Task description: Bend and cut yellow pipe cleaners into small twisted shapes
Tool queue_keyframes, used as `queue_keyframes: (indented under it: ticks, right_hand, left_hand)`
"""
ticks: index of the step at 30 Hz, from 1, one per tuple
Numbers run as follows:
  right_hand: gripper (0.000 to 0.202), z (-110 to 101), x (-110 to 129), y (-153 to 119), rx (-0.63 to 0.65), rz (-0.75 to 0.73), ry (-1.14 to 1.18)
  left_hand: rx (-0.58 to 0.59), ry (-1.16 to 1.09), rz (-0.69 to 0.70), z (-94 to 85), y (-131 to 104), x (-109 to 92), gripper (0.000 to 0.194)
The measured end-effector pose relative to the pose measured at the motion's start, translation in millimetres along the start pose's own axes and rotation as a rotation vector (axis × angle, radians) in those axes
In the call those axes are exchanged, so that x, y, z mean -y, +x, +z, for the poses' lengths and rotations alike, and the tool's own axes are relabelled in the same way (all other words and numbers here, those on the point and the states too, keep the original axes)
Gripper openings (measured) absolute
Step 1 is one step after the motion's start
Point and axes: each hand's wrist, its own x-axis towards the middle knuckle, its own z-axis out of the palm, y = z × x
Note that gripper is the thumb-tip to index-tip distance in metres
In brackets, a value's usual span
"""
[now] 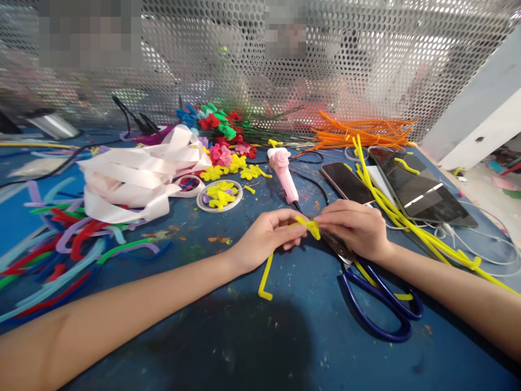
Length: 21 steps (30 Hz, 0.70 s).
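Between my two hands is a yellow pipe cleaner [312, 228], bent into a small looped shape. My left hand [271, 239] pinches it from one side, and a yellow length with a bent end [266, 277] hangs below that hand. My right hand [358, 228] grips the other side with thumb and fingertips. Under the right hand lie scissors [378, 298] with dark blue handles, their blades partly hidden. A pink glue gun [284, 176] rests on the table just beyond my hands.
A roll lid [220, 196] holds yellow flowers. Pale ribbon [126, 179] and coloured pipe cleaners [73, 244] lie left. To the right are a phone [345, 182], a tablet [427, 190], yellow pipe cleaners [391, 203] and orange ones [362, 133]. Perforated metal [228, 70] stands behind.
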Motion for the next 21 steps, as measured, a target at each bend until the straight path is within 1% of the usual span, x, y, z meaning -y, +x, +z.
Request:
queue_keyframes:
  ticks: [2, 4, 6, 8, 11, 13, 15, 17, 18, 19, 21]
  right_hand:
    - [0.014, -0.3, -0.6, 0.5, -0.035, 0.053, -0.010]
    - [0.014, -0.3, 0.0, 2.2, -0.011, 0.131, 0.018]
    - [0.018, 0.3, 1.9, 4.3, 0.055, 0.214, 0.066]
    - [0.019, 1.7, 5.1, 6.3, 0.155, 0.273, 0.094]
    - [0.020, 4.5, 12.6, 8.8, 0.302, 0.307, 0.065]
    - [0.021, 5.5, 19.1, 10.6, 0.341, 0.290, -0.001]
    - [0.022, 4.8, 25.6, 12.2, 0.367, 0.196, -0.129]
    - [0.024, 2.0, 31.2, 13.5, 0.394, 0.003, -0.318]
    - [0.025, -0.2, 33.3, 14.1, 0.414, -0.117, -0.412]
    - [0.027, -2.8, 35.1, 14.6, 0.437, -0.238, -0.490]
    - [0.028, -9.3, 37.4, 15.6, 0.479, -0.434, -0.591]
  left_hand:
    - [-0.045, -0.010, 0.028, -0.7, -0.1, 0.7, 0.018]
    - [-0.112, 0.052, 0.070, 0.1, -1.9, -0.5, 0.019]
    - [-0.168, 0.143, 0.120, 2.0, -5.1, -2.7, 0.018]
    - [-0.197, 0.225, 0.162, 4.2, -8.5, -4.6, 0.017]
    - [-0.232, 0.358, 0.231, 5.8, -12.6, -5.8, 0.015]
    - [-0.249, 0.501, 0.311, 5.7, -14.6, -6.8, 0.013]
    - [-0.223, 0.663, 0.406, 5.4, -16.3, -8.8, 0.012]
    - [-0.170, 0.753, 0.434, 5.6, -17.2, -11.6, 0.012]
    - [-0.141, 0.740, 0.399, 6.0, -17.2, -12.9, 0.013]
    - [-0.105, 0.684, 0.330, 6.5, -16.9, -13.9, 0.014]
    - [-0.011, 0.466, 0.149, 7.6, -15.0, -14.0, 0.019]
